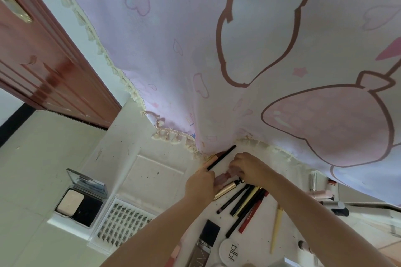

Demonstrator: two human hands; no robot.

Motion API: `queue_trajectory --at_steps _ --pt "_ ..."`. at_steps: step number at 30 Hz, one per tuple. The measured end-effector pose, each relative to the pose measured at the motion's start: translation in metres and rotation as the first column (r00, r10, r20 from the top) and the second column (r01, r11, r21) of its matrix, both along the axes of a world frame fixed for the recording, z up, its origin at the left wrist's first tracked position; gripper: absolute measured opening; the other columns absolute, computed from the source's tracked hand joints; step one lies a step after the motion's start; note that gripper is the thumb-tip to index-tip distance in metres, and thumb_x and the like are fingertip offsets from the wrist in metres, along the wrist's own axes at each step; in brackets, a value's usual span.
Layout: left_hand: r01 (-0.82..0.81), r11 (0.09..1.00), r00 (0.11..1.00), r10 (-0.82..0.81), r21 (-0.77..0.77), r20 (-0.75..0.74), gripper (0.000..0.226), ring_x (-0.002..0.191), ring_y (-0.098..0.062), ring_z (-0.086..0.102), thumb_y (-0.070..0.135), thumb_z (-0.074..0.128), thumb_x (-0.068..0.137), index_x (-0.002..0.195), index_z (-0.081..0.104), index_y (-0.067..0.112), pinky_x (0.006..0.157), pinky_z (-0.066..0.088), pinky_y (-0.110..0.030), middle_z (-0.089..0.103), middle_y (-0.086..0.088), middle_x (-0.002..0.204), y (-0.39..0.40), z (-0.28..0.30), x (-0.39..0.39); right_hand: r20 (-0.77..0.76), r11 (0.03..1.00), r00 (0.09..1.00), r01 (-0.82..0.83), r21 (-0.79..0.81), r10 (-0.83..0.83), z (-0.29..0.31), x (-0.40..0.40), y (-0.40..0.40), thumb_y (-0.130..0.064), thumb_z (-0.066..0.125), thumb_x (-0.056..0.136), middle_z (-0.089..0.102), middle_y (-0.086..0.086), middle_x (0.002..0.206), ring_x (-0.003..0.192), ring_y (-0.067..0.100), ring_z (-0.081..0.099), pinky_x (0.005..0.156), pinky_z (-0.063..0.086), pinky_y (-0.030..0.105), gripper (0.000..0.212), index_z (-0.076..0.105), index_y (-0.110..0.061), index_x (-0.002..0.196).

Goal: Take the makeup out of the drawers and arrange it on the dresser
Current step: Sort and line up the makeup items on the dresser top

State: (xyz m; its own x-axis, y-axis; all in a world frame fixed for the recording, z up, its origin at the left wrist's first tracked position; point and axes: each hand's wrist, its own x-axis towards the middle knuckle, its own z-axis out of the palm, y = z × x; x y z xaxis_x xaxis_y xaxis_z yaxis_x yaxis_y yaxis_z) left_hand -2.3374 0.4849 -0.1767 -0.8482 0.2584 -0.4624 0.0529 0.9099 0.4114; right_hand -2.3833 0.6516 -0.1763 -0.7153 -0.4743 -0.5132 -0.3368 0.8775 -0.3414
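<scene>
Head camera view, looking down on a white dresser top [152, 171] marked with small dark specks. A pink cloth [217, 50] printed with hearts and cartoon outlines, edged with cream tassels, hangs over the far side and hides what lies behind it. At the left stands a reddish-brown wooden door [43, 60].

On the dresser at the lower left lies an open powder compact [81, 199] with its mirrored lid raised, and just beside it a clear tray of false eyelashes [123, 223]. Near the middle, a bundle of makeup pencils [245, 204] in black, yellow and red lies fanned out, with a pale yellow pencil [276, 227] apart to their right. Toward the bottom edge are a dark foundation bottle [204, 245] and a round white lidded pot [229, 250]. At the right, under the cloth's edge, lipsticks and tubes [323, 193] are clustered.

Both bare forearms reach in from the bottom. The left hand [200, 184] is curled around a slim black pencil [221, 158] that points up toward the cloth; a gold tube [225, 188] lies at its fingers. The right hand [249, 168] is curled, its fingers pinching a small pinkish makeup item [233, 172] between the two hands.
</scene>
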Motion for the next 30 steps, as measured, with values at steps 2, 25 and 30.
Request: queue_trajectory --at_steps 2,25,30 --pt "-0.013 1.0 1.0 0.013 0.008 0.001 0.032 0.107 -0.018 0.055 0.041 0.049 0.091 0.099 0.057 0.011 0.076 0.04 -0.023 0.051 -0.006 0.128 -0.002 -0.001 0.001 0.04 1.0 0.999 0.008 0.007 -0.008 0.0 -0.001 0.001 -0.005 0.047 0.089 0.052 0.011 0.122 0.115 0.023 0.043 0.092 0.032 0.022 0.04 0.05 -0.012 0.128" --pt "-0.079 0.983 0.996 0.084 0.166 -0.019 0.041 0.107 -0.012 0.055 0.029 0.043 0.096 0.135 0.041 0.019 0.089 0.041 -0.018 0.053 0.001 0.124 -0.038 0.029 -0.003 -0.184 0.995 0.978 0.101 -0.005 -0.1 0.038 -0.003 0.018 -0.014 0.037 0.097 0.057 0.009 0.119 0.113 0.019 0.047 0.09 0.03 0.016 0.031 0.057 -0.009 0.12" --pt "-0.276 0.756 0.961 0.216 0.594 0.172 0.021 0.057 0.001 0.055 0.002 0.048 0.092 0.108 0.061 0.003 0.059 0.045 -0.007 0.056 0.005 0.074 -0.036 0.081 -0.007 -0.214 0.968 0.952 0.186 -0.166 -0.219 0.1 0.024 0.012 -0.013 0.045 0.094 0.064 0.009 0.107 0.098 0.017 0.055 0.079 0.03 0.007 0.027 0.061 -0.007 0.115"
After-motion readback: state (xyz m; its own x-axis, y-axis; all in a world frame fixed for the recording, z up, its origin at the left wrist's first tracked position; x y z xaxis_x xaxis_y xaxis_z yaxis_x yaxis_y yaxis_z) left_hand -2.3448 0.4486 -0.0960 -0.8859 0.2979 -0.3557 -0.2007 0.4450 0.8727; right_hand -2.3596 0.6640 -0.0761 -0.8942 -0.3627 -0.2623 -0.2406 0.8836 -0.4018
